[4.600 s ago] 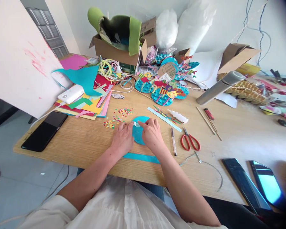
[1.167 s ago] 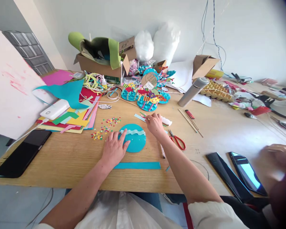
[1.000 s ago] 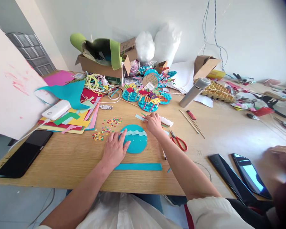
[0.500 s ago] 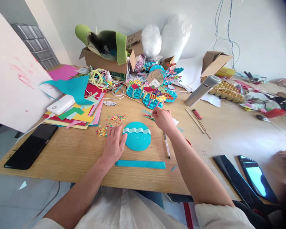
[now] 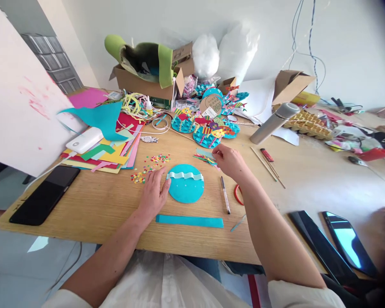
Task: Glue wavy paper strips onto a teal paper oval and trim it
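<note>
A round blue paper disc [image 5: 186, 192] lies on the table with a wavy pale-blue paper strip [image 5: 185, 176] across its upper half and small pale dots below. My left hand [image 5: 153, 190] rests flat at the disc's left edge, its thumb touching the rim and its fingers apart. Beyond the disc to the right, my right hand [image 5: 229, 160] has its fingertips pinched together at a small pile of coloured paper strips [image 5: 205, 158]. What sits between those fingertips is hidden. A long blue paper band [image 5: 189, 220] lies in front of the disc.
Confetti pieces [image 5: 160, 159] lie beyond my left hand. Near my right forearm are a pen [image 5: 225, 194] and a red ring-shaped handle [image 5: 238, 194]. Finished-looking paper crafts [image 5: 207, 137], a grey flask [image 5: 274, 123], stacked coloured paper [image 5: 115, 158] and phones [image 5: 45, 194] stand or lie around.
My right hand has shifted slightly right, uncovering more of the strips and the red handle. My left hand stays at the disc. The whole view has shifted slightly.
</note>
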The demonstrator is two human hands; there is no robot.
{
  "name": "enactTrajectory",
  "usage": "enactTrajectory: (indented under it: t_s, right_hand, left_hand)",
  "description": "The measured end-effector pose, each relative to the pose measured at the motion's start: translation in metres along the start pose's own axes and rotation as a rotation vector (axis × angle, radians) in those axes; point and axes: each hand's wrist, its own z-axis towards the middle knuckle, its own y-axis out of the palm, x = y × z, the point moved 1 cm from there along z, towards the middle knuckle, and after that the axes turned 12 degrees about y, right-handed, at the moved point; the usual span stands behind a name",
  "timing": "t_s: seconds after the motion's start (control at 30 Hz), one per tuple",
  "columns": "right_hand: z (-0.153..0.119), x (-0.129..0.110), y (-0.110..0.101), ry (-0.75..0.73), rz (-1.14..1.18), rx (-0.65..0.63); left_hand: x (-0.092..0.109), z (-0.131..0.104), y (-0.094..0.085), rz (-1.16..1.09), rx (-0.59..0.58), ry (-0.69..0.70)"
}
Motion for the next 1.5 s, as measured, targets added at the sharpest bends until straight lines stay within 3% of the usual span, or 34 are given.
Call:
enactTrajectory:
  t_s: [0.2,0.3,0.43,0.6,1.5]
  right_hand:
    - [-0.037,-0.028,0.005,-0.051,0.185,-0.365]
    - [-0.049,-0.039,0.022,-0.066,0.247,-0.444]
    - [-0.054,-0.048,0.049,-0.041,0.295,-0.456]
    - [-0.056,-0.049,0.067,-0.007,0.249,-0.435]
    - [-0.057,-0.051,0.068,0.106,0.218,-0.414]
  left_hand:
    - [0.003,0.000,-0.010,-0.006,0.016,-0.008]
    - [0.010,-0.001,-0.021,0.032,0.007,0.039]
    - [0.016,-0.009,-0.030,0.106,-0.049,0.071]
    - [0.012,-0.022,-0.028,0.173,-0.146,0.069]
    - [0.007,-0.024,-0.019,0.187,-0.236,0.064]
